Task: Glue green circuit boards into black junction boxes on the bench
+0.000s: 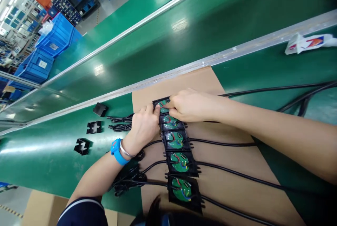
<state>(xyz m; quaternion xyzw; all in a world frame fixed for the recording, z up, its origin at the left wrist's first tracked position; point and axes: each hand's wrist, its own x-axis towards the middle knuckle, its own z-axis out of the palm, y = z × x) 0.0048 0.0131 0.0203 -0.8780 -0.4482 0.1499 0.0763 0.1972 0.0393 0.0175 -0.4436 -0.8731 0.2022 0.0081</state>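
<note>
A row of several black housings with green circuit boards inside lies on a brown cardboard sheet, each with a black cable running off to the right. My left hand and my right hand both meet at the farthest housing in the row. The left hand's fingers are curled and press on the housing's left edge. Fingers of the right hand are pinched together over its green board. A blue wristband and a metal bangle sit on my left wrist. The nearest housing lies close to my body.
Three loose black plastic parts lie on the green belt left of the cardboard. Coiled black cable ends rest beside my left hand. A metal rail divides the conveyor lanes. A printed packet lies at the far right. Blue bins stand in the background.
</note>
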